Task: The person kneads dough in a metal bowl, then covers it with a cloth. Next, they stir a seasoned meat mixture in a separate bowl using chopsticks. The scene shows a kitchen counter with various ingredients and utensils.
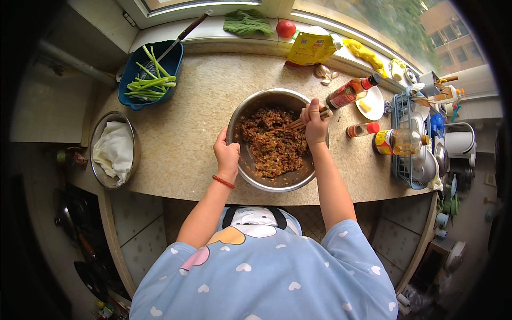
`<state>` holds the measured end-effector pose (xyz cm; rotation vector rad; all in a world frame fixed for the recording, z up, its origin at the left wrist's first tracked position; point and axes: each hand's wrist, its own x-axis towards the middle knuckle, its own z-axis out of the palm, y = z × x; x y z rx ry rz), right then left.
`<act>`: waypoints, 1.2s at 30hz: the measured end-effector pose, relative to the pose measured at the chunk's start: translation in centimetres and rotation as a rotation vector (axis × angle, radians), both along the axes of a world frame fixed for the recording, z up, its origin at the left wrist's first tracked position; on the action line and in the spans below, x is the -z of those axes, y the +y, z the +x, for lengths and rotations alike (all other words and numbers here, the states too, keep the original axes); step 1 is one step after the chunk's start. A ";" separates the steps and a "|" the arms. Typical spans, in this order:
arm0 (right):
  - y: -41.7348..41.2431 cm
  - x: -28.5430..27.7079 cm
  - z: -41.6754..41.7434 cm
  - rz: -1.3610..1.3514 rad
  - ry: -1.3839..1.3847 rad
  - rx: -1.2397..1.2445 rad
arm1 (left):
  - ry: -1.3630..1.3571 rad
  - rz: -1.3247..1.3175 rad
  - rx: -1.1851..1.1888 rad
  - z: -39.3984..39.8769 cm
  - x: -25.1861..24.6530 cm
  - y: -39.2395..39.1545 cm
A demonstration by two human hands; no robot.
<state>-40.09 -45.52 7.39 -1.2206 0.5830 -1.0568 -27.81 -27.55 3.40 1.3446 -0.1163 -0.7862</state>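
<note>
A steel mixing bowl [277,186] stands on the counter in front of me, with a reddish-brown minced filling [276,148] flecked with green inside. My left hand [227,154] grips the bowl's left rim, the thumb folded over the edge. In my right hand [317,124], above the bowl's right side, is a bundle of wooden chopsticks [297,124]. Their lower ends reach into the filling, and their tips are hidden in it. Smears and bits of filling cling to the bowl's inner wall.
To the left are a blue basin [131,89] with green stalks and a skimmer, and a steel bowl [135,149] holding white cloth. On the right stand a sauce bottle [347,94], a spice jar [362,129], an oil bottle [400,141], a white plate [375,110] and a dish rack [400,168].
</note>
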 end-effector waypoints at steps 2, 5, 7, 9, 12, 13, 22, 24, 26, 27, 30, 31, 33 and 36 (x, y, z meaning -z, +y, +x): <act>1.0 0.1 -2.4 0.036 0.060 -0.019 | -0.010 -0.001 -0.005 0.0 -0.1 -0.1; 3.6 -0.2 -3.8 0.143 0.181 -0.095 | -0.017 0.019 -0.007 -0.2 -0.5 -0.2; 5.9 -0.4 -2.3 0.158 0.229 -0.222 | -0.011 0.017 -0.004 -0.2 -0.5 -0.3; 8.0 -0.2 0.7 0.225 0.127 -0.300 | 0.006 -0.007 0.000 -0.1 -0.5 -0.3; 7.0 0.7 5.1 0.256 -0.074 -0.310 | -0.002 0.036 0.037 0.1 -0.8 -0.3; 5.8 0.7 6.3 0.256 -0.127 -0.275 | 0.001 0.035 0.038 0.1 -1.0 -0.3; -1.8 0.6 0.7 0.088 -0.182 0.002 | -0.023 -0.001 0.001 0.0 0.0 -0.3; -1.4 0.4 -2.7 0.111 -0.126 -0.026 | -0.019 0.022 -0.007 -0.1 -0.2 -0.2; 0.3 0.1 -5.0 0.188 -0.035 -0.081 | -0.011 0.032 -0.003 0.0 -0.1 -0.2; 1.5 -0.2 -5.8 0.221 0.032 -0.102 | -0.013 0.040 0.005 -0.1 -0.1 -0.2; 5.5 0.4 -4.3 0.418 -0.037 -0.261 | -0.049 0.075 0.073 -0.1 -0.3 -0.2; 6.9 0.2 -2.4 0.365 -0.025 -0.299 | -0.203 0.105 0.131 0.1 0.2 0.1; 7.3 0.8 1.4 0.347 -0.136 -0.342 | -0.509 0.163 0.249 0.6 1.2 0.6; 4.6 -0.3 5.6 0.251 -0.218 -0.216 | -1.051 0.504 0.448 1.3 -0.8 1.3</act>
